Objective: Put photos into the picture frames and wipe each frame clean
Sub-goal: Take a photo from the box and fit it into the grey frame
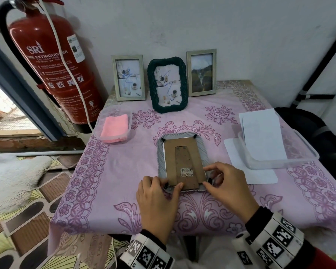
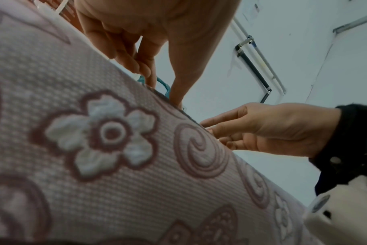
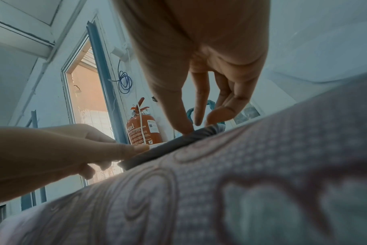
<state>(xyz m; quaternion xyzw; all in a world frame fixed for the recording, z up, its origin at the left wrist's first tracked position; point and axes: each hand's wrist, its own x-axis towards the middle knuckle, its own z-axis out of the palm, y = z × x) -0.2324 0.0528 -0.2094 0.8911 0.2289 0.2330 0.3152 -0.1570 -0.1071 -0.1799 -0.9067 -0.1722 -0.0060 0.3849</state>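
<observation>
Lying face down on the pink floral tablecloth (image 1: pixel 109 171) near the front middle of the table, a grey ribbed picture frame (image 1: pixel 162 164) shows its brown cardboard backing (image 1: pixel 184 150) with a folded stand and a barcode sticker (image 1: pixel 186 172). The left hand (image 1: pixel 157 202) sits at the frame's near left corner, thumb pressed on the backing's near edge and fingers curled against the rim, so it grips the frame there. The right hand (image 1: pixel 229 189) is at the near right corner, thumb and forefinger bent onto the backing and rim beside a small black tab (image 1: pixel 207 182), pinching that corner. Against the wall stand three filled frames: a pale wooden one (image 1: pixel 128 77) on the left, a dark green woven one (image 1: pixel 167 84) in the middle, another pale wooden one (image 1: pixel 201 72) on the right. A clear tub with a folded pink cloth (image 1: pixel 115 127) sits at the left edge; a clear tray (image 1: pixel 306 152) with white sheets (image 1: pixel 260 133) is on the right, resting on another white sheet. A red fire extinguisher (image 1: pixel 50 61) hangs at the left.
</observation>
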